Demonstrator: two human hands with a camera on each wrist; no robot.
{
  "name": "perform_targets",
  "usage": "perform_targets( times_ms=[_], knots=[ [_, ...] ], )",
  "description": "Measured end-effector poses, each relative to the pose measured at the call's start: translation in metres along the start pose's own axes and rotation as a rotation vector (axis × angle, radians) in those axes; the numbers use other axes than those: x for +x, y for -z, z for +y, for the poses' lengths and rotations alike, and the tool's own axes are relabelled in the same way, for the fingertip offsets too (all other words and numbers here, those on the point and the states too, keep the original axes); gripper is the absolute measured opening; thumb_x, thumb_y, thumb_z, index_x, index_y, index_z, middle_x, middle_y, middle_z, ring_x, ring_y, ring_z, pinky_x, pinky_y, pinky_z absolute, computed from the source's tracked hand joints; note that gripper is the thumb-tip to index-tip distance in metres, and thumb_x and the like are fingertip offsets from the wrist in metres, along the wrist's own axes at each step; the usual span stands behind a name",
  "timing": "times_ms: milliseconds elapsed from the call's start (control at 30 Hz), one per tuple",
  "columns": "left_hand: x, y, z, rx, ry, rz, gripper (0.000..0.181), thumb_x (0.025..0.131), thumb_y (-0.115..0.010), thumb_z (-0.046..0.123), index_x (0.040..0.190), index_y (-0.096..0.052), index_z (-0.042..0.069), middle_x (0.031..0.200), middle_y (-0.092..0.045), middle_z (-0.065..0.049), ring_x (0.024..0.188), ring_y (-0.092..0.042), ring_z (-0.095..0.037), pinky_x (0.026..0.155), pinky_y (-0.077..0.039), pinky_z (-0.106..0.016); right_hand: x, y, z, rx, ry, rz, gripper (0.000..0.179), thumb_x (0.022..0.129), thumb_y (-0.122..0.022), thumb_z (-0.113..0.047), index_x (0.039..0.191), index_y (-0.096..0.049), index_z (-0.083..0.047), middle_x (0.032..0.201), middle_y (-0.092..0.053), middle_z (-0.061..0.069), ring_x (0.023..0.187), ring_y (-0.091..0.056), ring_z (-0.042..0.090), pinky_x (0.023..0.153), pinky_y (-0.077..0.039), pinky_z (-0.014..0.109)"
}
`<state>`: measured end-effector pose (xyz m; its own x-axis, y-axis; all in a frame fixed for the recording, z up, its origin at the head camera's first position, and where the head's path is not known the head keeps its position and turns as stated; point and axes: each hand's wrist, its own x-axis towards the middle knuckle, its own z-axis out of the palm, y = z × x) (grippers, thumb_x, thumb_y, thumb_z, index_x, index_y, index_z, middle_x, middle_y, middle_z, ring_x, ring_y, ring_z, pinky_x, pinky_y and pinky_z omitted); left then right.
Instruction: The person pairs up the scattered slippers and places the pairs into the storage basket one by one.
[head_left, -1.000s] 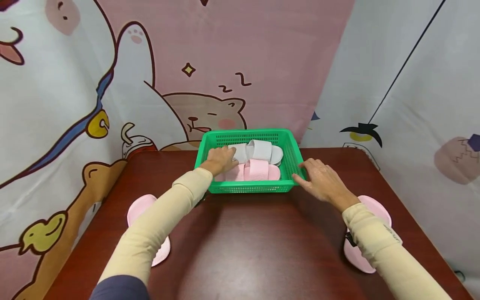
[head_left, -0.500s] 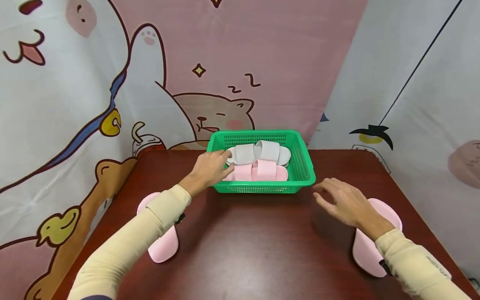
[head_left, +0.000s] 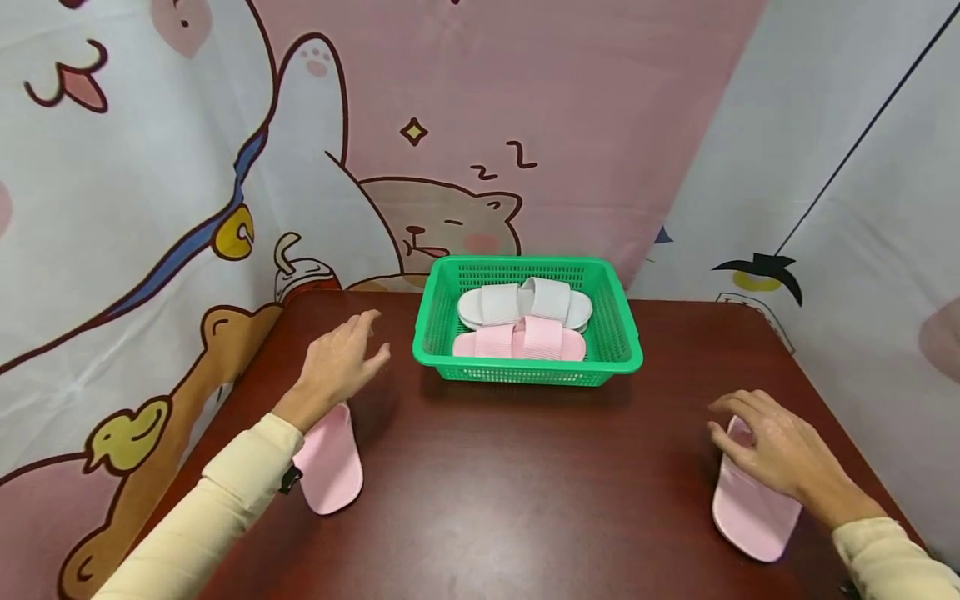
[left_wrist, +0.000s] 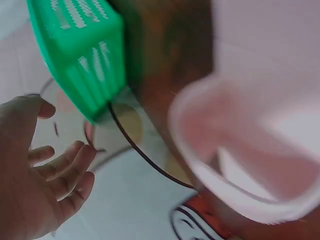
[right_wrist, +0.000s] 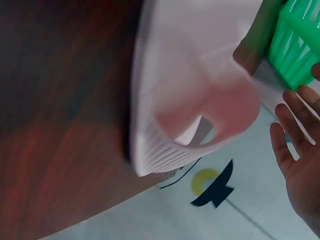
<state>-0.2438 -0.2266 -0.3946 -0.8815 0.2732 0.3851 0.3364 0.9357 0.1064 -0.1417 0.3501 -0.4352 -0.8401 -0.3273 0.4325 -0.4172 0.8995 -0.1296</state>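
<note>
My left hand (head_left: 337,362) is in the air over the far end of a long pale pink moulded piece (head_left: 330,467), holding nothing. Its fingers are loosely bent and spread. On the right, my other hand (head_left: 780,446) hovers by a matching pink piece (head_left: 753,512) and covers part of it. Both pieces have rounded ends; the wrist views show a cupped rim with a hole, blurred on the left (left_wrist: 235,150) and ribbed along the edge on the right (right_wrist: 175,155). A pair of white slippers (head_left: 501,302) and a pair of pink slippers (head_left: 495,343) lie in a green basket (head_left: 525,372).
The basket stands at the back of a dark red-brown table (head_left: 525,483), near its far edge. A cartoon-printed cloth (head_left: 585,125) hangs behind and on both sides. The pink pieces lie apart, near the table's left and right sides.
My left hand has come out of the basket and moved left. My right hand has left the basket's right rim and moved right and nearer. The slippers stay in the basket.
</note>
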Motion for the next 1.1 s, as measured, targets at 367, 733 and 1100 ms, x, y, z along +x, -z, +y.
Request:
perform_targets(
  times_ms=[367, 733, 1100],
  knots=[
    [-0.052, -0.008, -0.045, 0.015, 0.094, -0.163, 0.067, 0.085, -0.046, 0.058, 0.134, -0.041, 0.012, 0.112, -0.055, -0.012, 0.104, -0.049, -0.032, 0.070, -0.045, -0.053, -0.036, 0.010, 0.022, 0.027, -0.103, -0.024, 0.038, 0.073, -0.073, -0.030, 0.105, -0.062, -0.012, 0.111, -0.055, 0.007, 0.105, -0.044, 0.027, 0.099, -0.015, 0.018],
    [-0.097, -0.004, -0.065, -0.057, 0.074, -0.298, 0.058, 0.092, -0.043, 0.050, 0.137, -0.040, 0.014, 0.127, -0.044, -0.019, 0.115, -0.040, -0.040, 0.077, -0.039, -0.061, -0.053, 0.014, 0.035, 0.076, -0.202, -0.177, 0.046, 0.087, -0.060, -0.033, 0.125, -0.055, -0.008, 0.131, -0.041, 0.018, 0.124, -0.029, 0.041, 0.101, -0.009, 0.058],
    [-0.108, -0.009, -0.075, -0.162, 0.065, -0.311, 0.044, 0.095, -0.045, 0.037, 0.132, -0.046, 0.013, 0.126, -0.043, -0.022, 0.114, -0.039, -0.042, 0.079, -0.036, -0.064, -0.058, 0.012, 0.046, 0.177, -0.227, -0.215, 0.038, 0.092, -0.054, -0.026, 0.129, -0.053, -0.018, 0.132, -0.040, 0.026, 0.122, -0.028, 0.048, 0.102, -0.003, 0.056]
  ],
)
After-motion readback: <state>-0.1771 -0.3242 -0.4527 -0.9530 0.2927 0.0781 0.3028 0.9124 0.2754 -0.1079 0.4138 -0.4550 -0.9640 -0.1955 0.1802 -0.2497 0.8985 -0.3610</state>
